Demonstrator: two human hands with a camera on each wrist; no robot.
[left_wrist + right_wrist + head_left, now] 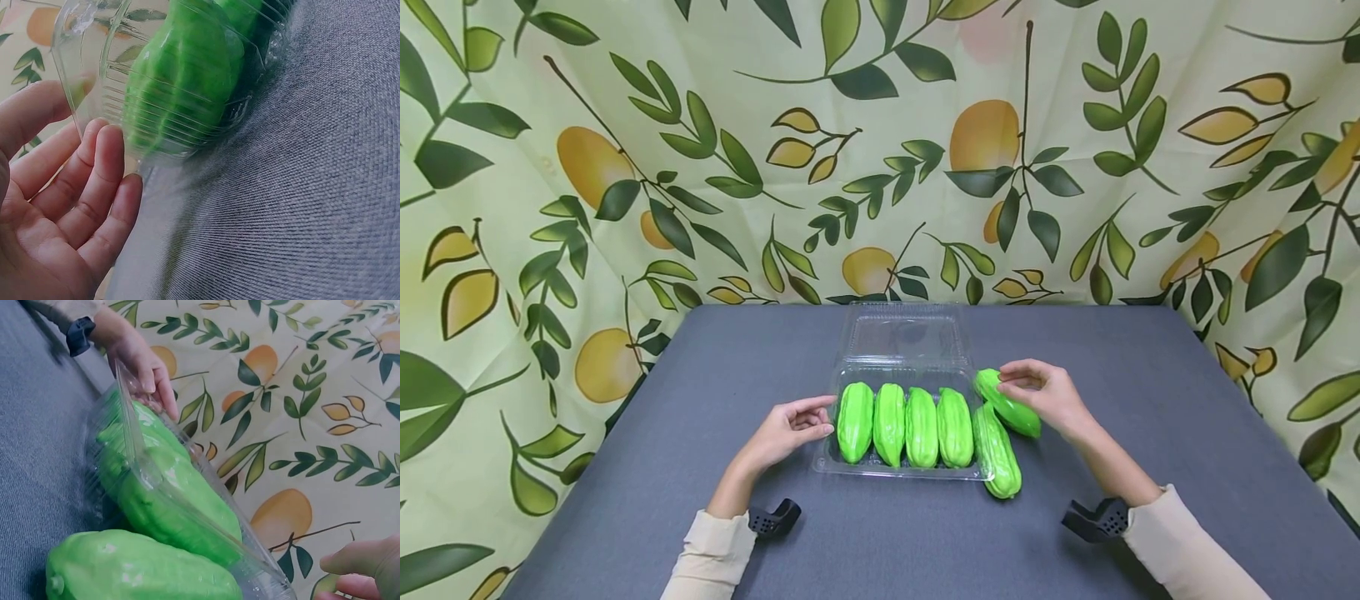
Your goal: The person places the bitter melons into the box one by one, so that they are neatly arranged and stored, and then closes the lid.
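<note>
A clear plastic clamshell container [910, 473] stands mid-table with its lid [904, 337] folded back. Several bright green bitter melons [890, 423] lie side by side inside it. My left hand [793, 427] is at its left end, thumb and fingers on either side of the rim [70, 103]. One loose bitter melon [997, 454] lies by the right rim, seen large in the right wrist view. Behind it lies another bitter melon [1021, 417], partly hidden by my right hand [1041, 392]. That hand hovers over it with bent fingers and nothing visible between them.
A grey cloth-covered table [737, 350] carries everything. A leaf-and-fruit patterned curtain [865, 200] hangs along its back and sides. Black wrist mounts [775, 518] sit on both forearms.
</note>
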